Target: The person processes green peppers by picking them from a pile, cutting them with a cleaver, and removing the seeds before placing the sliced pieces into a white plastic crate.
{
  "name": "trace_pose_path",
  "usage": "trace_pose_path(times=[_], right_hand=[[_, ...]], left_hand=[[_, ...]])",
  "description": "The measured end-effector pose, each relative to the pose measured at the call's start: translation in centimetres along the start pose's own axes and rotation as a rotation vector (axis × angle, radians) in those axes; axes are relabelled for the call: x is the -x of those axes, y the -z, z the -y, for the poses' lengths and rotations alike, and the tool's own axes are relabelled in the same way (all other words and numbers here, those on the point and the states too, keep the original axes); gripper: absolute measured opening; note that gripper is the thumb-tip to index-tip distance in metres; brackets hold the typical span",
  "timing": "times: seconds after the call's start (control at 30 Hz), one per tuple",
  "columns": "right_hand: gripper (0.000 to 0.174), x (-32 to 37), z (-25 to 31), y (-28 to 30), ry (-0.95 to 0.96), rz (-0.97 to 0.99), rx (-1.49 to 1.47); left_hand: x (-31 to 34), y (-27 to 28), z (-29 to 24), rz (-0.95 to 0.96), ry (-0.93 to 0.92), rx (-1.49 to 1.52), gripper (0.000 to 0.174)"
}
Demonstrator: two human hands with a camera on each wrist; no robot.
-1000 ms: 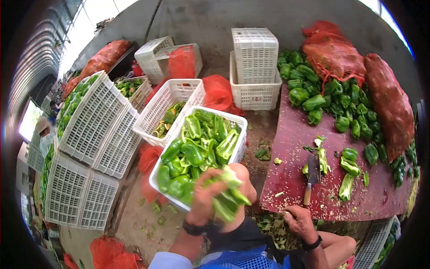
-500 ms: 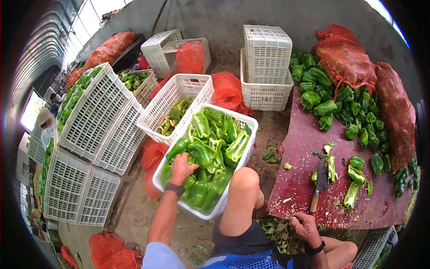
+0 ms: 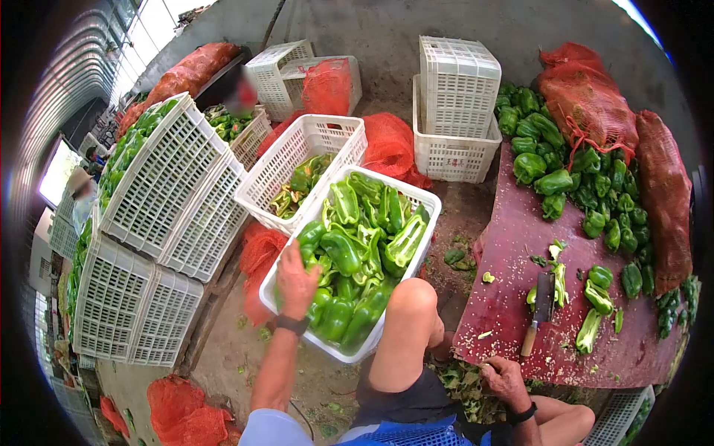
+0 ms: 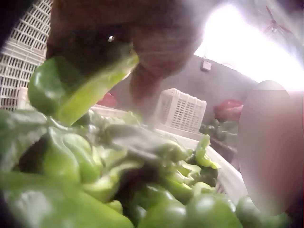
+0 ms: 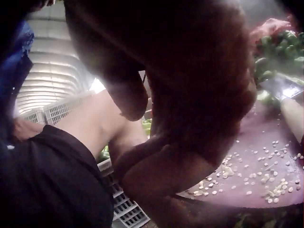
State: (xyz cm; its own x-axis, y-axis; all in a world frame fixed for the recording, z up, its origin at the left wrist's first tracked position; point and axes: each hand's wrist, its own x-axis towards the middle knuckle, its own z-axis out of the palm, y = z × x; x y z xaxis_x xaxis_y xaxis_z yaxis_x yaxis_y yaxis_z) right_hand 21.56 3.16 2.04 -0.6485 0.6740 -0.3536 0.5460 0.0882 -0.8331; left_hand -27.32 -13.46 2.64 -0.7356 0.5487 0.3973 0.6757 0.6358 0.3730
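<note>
A white plastic crate (image 3: 431,245) full of halved green peppers (image 3: 343,253) stands beside the person's knee. My left hand (image 3: 296,284) reaches over its left side, thumb spread from the fingers, touching the peppers at the rim. In the left wrist view, a pepper half (image 4: 90,92) with a pale cut edge lies right at the fingers. My right hand (image 3: 507,380) hangs loosely curled by the red board's near edge, holding nothing. Just above it lies a cleaver (image 3: 544,301) on the red board (image 3: 483,349), its wooden handle toward the hand.
Cut pepper pieces (image 3: 587,331) and seeds are scattered on the board; a heap of whole peppers (image 3: 547,141) and red mesh sacks (image 3: 664,201) lie behind. Another crate (image 3: 338,123) with pepper scraps stands behind the full one. Stacked crates (image 3: 163,193) rise at the left.
My left hand has put the pepper pieces it carried into the crate, then shifted toward its left rim. The right hand stays by the board's edge. The head view has turned slightly.
</note>
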Motion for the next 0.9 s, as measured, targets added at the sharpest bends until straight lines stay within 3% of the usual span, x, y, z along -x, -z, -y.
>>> trace_pose_path(times=[0.03,0.1,0.17,0.23,0.3,0.4,0.47,0.6,0.73,0.8,0.9], right_hand=[[0.021,0.0,0.0,0.0,-0.005,0.005,0.008],[0.021,-0.1,-0.3,-0.2,0.048,-0.015,0.026],[0.021,0.3,-0.2,-0.3,0.090,-0.028,0.042],[0.021,0.5,1.6,0.1,-0.065,-0.024,-0.061],[0.022,0.3,0.4,0.2,-0.075,-0.014,-0.056],[0.023,0.4,0.2,0.4,0.036,-0.025,0.036],[0.023,0.4,0.1,0.3,-0.004,-0.025,0.016],[0.023,0.3,-2.4,-0.4,0.000,-0.035,0.011],[0.023,0.4,-2.9,0.0,-0.056,-0.022,-0.049],[0.023,0.7,-3.1,0.1,-0.103,-0.026,-0.073],[0.023,0.2,-3.1,0.1,-0.113,-0.034,-0.048]], left_hand=[[0.7,-0.4,-0.1,-0.001,-0.001,0.001,0.070],[2.6,-1.3,-0.2,0.365,-0.173,-0.163,0.073],[3.1,-1.8,0.4,0.361,-0.178,-0.145,0.068],[3.1,-2.1,2.4,0.280,-0.274,0.044,0.065],[2.6,-1.9,3.4,0.251,-0.299,0.130,0.061],[1.6,-1.3,4.1,0.381,-0.335,0.283,0.055],[1.2,-1.2,3.9,0.402,-0.559,0.206,0.044],[1.3,-1.8,1.7,0.323,-0.565,0.033,0.030],[1.5,-2.9,2.3,0.347,-0.534,0.025,0.032],[2.1,-3.4,2.9,0.415,-0.364,0.210,0.031],[4.4,-3.2,1.0,0.357,-0.269,0.154,0.028]])
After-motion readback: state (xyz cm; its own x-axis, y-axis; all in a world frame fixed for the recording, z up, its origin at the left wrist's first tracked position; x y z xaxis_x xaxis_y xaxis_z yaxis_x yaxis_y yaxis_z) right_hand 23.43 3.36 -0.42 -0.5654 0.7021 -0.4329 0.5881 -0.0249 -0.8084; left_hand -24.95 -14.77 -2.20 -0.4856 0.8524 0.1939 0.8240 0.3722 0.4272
